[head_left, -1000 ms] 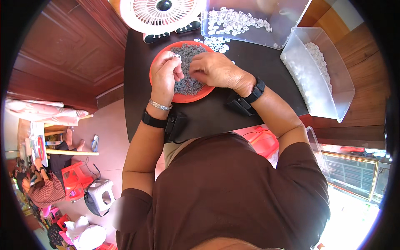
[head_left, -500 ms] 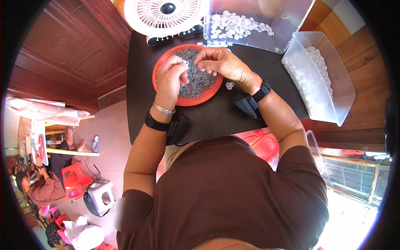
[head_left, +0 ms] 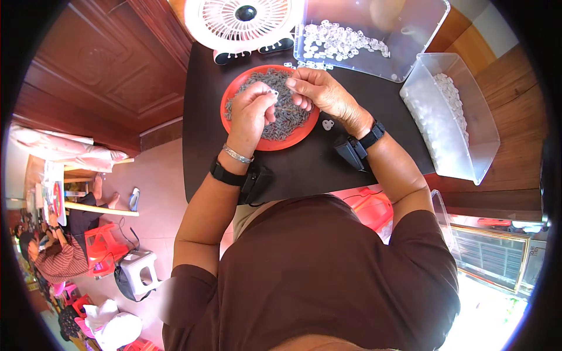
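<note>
My left hand is closed in a pinch over the orange-red bowl, a small white plastic piece with holes between its thumb and fingertips. The bowl is filled with small grey spiral-ridged plastic pieces. Above its upper right rim my right hand pinches thumb against forefinger, its other fingers curled; whatever sits in that pinch is too small to make out. The hands are close together but apart. A single white holed piece lies on the black table, to the right of the bowl.
Behind the bowl stands a white fan. A clear bin with clear pieces is at the back right, several loose pieces before it. A second clear bin holds white pieces. Another person sits far left.
The whole view has shifted slightly. My left hand has come a little right with the white piece. The right fingertips have moved slightly up and away from the bowl's middle.
</note>
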The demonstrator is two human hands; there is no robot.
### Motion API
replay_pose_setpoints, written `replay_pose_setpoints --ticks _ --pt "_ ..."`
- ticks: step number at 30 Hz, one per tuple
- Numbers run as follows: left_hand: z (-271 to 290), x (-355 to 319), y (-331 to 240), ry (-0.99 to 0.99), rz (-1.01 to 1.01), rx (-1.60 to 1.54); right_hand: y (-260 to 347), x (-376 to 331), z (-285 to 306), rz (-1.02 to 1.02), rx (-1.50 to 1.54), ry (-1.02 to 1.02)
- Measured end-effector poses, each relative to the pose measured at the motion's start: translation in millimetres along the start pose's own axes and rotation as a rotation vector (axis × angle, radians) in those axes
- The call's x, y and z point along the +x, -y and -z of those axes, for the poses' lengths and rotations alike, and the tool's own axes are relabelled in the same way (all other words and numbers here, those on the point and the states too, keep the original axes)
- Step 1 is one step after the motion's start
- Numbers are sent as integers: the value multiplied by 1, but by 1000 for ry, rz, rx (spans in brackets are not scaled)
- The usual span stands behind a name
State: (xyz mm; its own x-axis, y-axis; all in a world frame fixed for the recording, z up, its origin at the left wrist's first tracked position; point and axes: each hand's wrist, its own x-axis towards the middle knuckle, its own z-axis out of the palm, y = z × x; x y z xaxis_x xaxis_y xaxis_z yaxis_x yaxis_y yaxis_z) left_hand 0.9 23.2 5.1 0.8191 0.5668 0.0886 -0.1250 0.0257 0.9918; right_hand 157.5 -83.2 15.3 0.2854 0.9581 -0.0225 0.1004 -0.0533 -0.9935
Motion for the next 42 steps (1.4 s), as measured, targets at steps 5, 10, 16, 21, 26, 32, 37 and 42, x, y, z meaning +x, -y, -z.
replay_pose_setpoints --ticks 5,10,16,21,26,32,37,42 --pt "0 0 1 24 -11 24 0 0 -2 20 -50 -14" --pt "-6 2 8 53 -297 221 3 -2 -7 43 -180 -42" --pt "-8 -3 3 93 -190 133 -1 -3 -15 102 -226 -33" --pt "-4 0 1 105 -81 40 4 -6 -14 91 -141 14" --pt "1 1 0 98 -7 -73 3 -5 -15 138 -140 38" --pt "3 2 -1 146 86 -183 4 -6 -14 198 -172 35" --pt "5 1 -6 91 59 -187 3 -6 -6 101 -116 54" --pt "5 4 -2 -73 -7 -187 5 -7 -9 103 -211 -11"
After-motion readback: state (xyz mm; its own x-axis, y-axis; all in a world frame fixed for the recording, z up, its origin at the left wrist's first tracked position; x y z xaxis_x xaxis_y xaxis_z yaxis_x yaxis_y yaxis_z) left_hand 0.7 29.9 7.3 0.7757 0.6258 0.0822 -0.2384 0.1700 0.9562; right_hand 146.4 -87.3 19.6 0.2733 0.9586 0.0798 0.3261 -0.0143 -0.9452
